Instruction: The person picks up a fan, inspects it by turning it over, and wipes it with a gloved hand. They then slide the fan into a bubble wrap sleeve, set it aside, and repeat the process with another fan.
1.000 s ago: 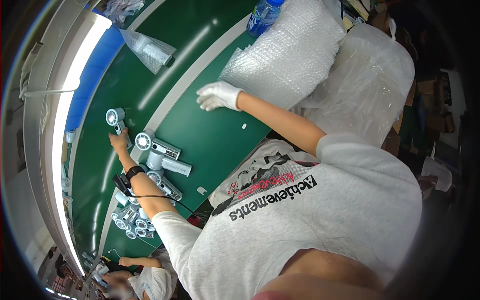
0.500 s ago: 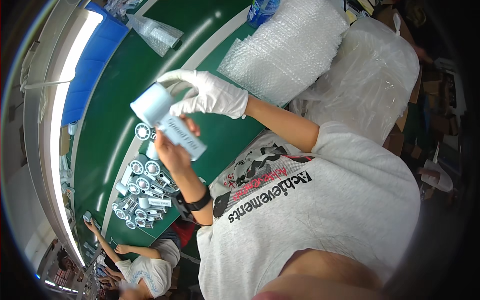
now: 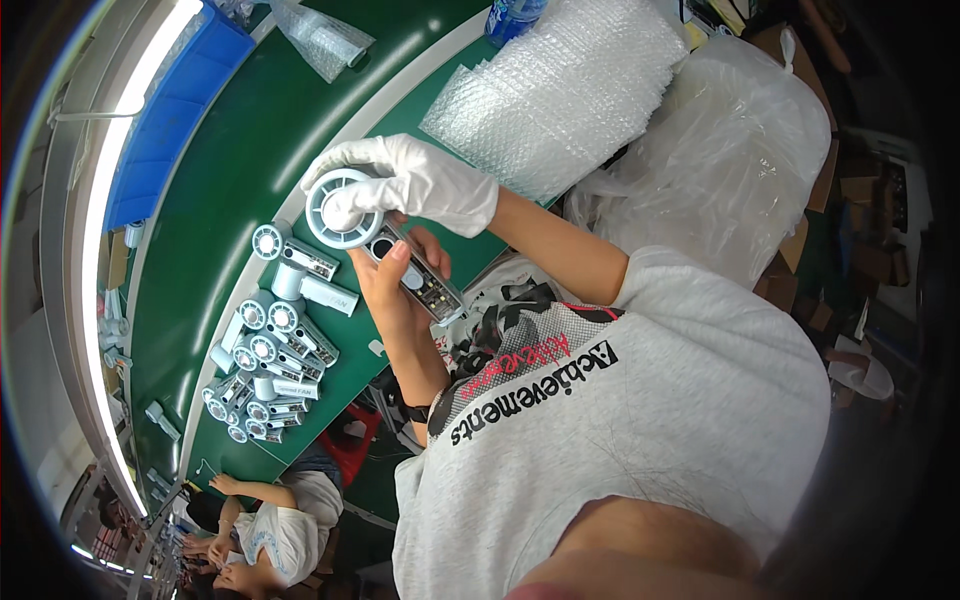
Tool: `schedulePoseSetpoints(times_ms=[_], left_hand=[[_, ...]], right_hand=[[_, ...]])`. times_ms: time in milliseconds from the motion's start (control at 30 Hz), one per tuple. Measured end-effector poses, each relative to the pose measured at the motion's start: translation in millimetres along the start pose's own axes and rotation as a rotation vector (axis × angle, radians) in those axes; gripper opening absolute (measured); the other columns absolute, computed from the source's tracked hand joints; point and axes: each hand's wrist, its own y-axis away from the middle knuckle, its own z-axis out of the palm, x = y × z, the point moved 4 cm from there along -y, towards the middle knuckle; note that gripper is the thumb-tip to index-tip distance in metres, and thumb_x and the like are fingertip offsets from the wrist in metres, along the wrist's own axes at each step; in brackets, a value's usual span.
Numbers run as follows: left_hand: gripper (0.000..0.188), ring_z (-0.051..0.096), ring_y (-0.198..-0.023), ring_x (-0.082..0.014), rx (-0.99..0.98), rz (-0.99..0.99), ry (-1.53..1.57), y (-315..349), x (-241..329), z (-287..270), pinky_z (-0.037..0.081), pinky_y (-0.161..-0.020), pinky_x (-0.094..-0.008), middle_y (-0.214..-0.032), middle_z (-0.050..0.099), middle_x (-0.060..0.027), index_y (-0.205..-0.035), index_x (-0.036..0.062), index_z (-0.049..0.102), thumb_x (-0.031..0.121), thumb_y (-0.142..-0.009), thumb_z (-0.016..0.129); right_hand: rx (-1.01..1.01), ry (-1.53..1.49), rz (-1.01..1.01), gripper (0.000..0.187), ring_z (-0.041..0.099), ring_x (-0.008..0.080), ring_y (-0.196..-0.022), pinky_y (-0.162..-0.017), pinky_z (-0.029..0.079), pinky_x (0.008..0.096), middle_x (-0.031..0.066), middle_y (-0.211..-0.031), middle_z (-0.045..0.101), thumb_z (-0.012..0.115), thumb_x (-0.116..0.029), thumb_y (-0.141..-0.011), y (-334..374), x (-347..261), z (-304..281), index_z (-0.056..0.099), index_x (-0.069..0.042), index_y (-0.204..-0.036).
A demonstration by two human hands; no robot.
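Fan [image 3: 383, 244], pale blue, with a round spoked head and a straight handle, is held in front of my torso, clear of the tabletop [image 3: 350, 362], its head toward the upper left and its handle slanting down to the right. My right hand [image 3: 432, 182], in a white glove, is curled about the head, with the thumb laid over the hub and the fingers bent around the rim. My left hand [image 3: 388, 290], bare, grips the handle, its thumb lying along the near face; that face is uncovered, and small electronic parts show within. Left of my hands, similar fans [image 3: 285, 317] lie close together on the tabletop, several touching or overlapping. Beyond my right hand lies a stack of bubble wrap sheets [image 3: 555, 100], with a blue bottle [image 3: 515, 18] just beside its far end and a large translucent plastic bag [image 3: 710, 160] to its right. Across the pale strip, a wrapped item [image 3: 325, 42] rests on the farther green surface, near a blue bin [image 3: 180, 115]. At lower left, a co-worker [image 3: 290, 530] in a white shirt is seated beside the tabletop.
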Motion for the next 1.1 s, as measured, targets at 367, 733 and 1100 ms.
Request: schedulePoseSetpoints(times_ms=[367,733,1100], left_hand=[[0.08,0.055,-0.082,-0.0188,0.107,0.299,-0.617,13,26,42,0.047,-0.064,-0.0261,-0.115,0.039,-0.0133,-0.133,0.003,0.013,0.001,-0.071,0.062],[0.085,0.04,-0.106,-0.0239,0.221,0.35,-1.152,13,23,33,0.033,-0.091,-0.0367,-0.115,0.035,-0.0148,-0.129,-0.0011,0.022,0.011,-0.064,0.075],[0.068,0.038,-0.116,-0.0289,-0.371,0.201,0.444,15,7,-41,0.036,-0.094,-0.0427,-0.122,0.039,-0.0169,-0.129,0.0001,0.027,0.048,-0.083,0.039]], right_hand=[[-0.099,-0.131,-0.111,0.03,0.056,0.0095,-0.078,-0.069,0.045,0.0206,0.0021,-0.089,0.061,0.065,-0.014,-0.074,5,-5,-19,0.058,-0.003,-0.101],[0.155,0.189,-0.107,0.038,0.058,0.0142,-0.082,-0.074,0.047,0.0247,0.0069,-0.092,0.062,0.07,-0.018,-0.07,25,-28,-9,0.059,-0.006,-0.103],[-0.283,0.457,-0.358,0.057,0.057,0.0168,-0.09,-0.076,0.046,0.0281,0.0095,-0.092,0.06,0.072,-0.026,-0.068,38,-30,10,0.048,-0.004,-0.115]])
